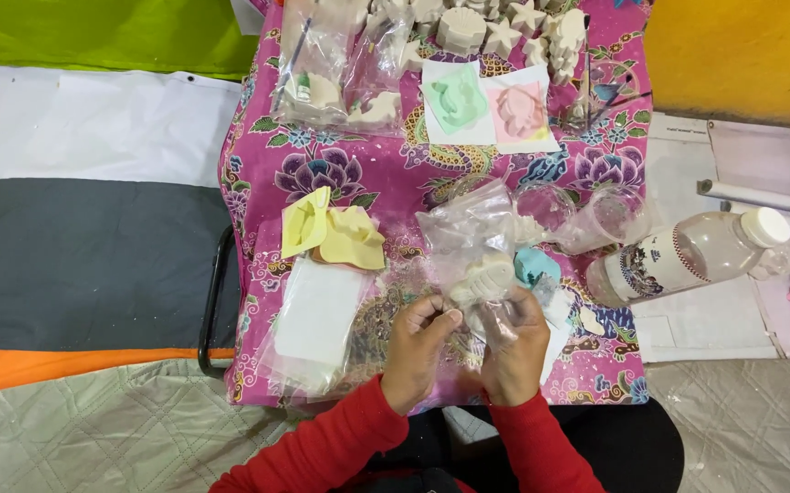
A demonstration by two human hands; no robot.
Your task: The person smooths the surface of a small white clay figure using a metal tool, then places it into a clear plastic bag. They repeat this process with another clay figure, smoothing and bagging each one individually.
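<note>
Both my hands, in red sleeves, meet over the near edge of a small table covered in a pink flowered cloth [358, 173]. My left hand [418, 351] and my right hand [513, 351] both pinch the lower end of a clear plastic bag [472, 233]. Inside the bag sits a white plaster figure [484, 278] shaped like a ribbed shell or fish. The bag's open top stands up and away from me.
Yellow moulds [335, 233] and a flat white packet [317, 315] lie left of my hands. A teal piece [536, 265], clear cups [609, 219] and a lying plastic bottle [696, 256] are to the right. Bagged and loose white plaster figures [468, 27] and green and pink moulds [486, 105] fill the far side.
</note>
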